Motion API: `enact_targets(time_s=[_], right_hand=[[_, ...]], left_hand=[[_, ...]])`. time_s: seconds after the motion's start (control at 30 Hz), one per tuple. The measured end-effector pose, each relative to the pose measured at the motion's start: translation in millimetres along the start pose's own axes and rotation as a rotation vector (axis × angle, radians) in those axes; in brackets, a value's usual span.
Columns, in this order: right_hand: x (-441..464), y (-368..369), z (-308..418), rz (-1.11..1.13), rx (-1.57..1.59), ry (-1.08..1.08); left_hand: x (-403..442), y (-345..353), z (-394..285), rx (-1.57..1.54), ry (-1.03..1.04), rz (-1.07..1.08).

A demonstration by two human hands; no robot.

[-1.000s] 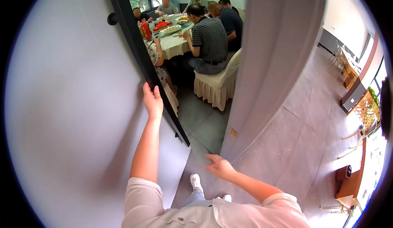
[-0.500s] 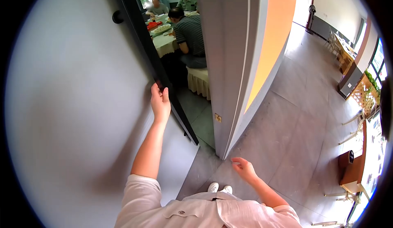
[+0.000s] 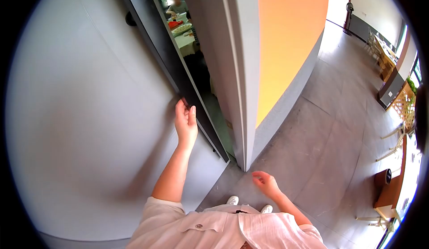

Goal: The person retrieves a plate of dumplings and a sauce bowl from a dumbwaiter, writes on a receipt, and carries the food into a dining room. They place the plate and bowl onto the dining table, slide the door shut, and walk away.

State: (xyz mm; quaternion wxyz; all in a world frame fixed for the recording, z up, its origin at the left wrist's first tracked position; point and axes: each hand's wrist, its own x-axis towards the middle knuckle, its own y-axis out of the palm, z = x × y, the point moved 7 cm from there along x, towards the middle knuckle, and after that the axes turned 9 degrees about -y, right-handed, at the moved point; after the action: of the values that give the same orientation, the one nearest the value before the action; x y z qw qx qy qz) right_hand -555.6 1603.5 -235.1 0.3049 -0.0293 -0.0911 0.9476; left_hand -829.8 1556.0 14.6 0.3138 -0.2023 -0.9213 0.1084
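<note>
The grey door with a thick black edge fills the left side and stands ajar. My left hand is closed on the dark door handle beside that edge; the fingers hide most of it. My right hand hangs low over the floor, fingers loosely bent and a little apart, holding nothing. Just up and left of it is the foot of the grey door frame, not touched by the hand.
Through the narrow gap, a seated person and a laid table show. An orange wall panel adjoins the frame. Grey tiled floor runs along a corridor, with a wooden counter, a dark bin and chairs at right.
The door has swung closer to its frame, narrowing the gap and hiding most of the people inside. My left hand moved right and down with it. My feet are farther apart.
</note>
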Motion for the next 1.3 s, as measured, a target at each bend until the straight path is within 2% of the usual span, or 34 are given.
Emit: enact_targets(time_s=[0.13, 0.37, 0.57, 0.63, 0.73, 0.8, 0.87, 0.93, 1.03, 1.1, 1.17, 1.2, 1.3], right_hand=[[-21, -48, -13, -0.014, 0.019, 0.02], [-58, -146, -66, -0.058, 0.059, 0.13], [-57, -153, -78, -0.083, 0.037, 0.117], [-54, -159, -88, -0.123, 0.014, 0.134], [-45, -164, -90, -0.087, -0.013, 0.112], [-43, -187, -92, -0.144, -0.037, 0.121], [-34, -205, -95, -0.03, -0.108, 0.081], [-32, -229, -95, -0.081, -0.107, 0.08], [-24, -256, -105, -0.138, -0.128, 0.072], [-14, -282, -110, -0.18, -0.152, 0.08], [-2, -320, -110, -0.264, -0.026, 0.148], [5, -350, -104, -0.354, -0.067, 0.122], [24, -469, -58, -0.707, -0.175, -0.063]], left_hand=[[-15, 4, -20, -0.091, -0.044, 0.042], [-26, 16, -54, -0.008, -0.098, 0.006], [-24, -14, -26, -0.047, -0.101, -0.039], [-24, -23, -7, 0.0, -0.199, -0.116], [-20, -43, 31, 0.067, -0.232, -0.201], [-22, -30, 32, -0.049, -0.293, -0.207], [-27, -18, 23, -0.082, -0.313, -0.19], [-31, -4, -3, -0.064, -0.286, -0.256], [-56, 25, -66, 0.103, 0.037, -0.432], [-70, 81, -123, 0.181, 0.282, -0.438], [-75, 150, -156, 0.143, 0.485, -0.262], [-73, 181, -159, 0.12, 0.542, -0.17], [-49, 266, -143, 0.032, 0.526, -0.026]])
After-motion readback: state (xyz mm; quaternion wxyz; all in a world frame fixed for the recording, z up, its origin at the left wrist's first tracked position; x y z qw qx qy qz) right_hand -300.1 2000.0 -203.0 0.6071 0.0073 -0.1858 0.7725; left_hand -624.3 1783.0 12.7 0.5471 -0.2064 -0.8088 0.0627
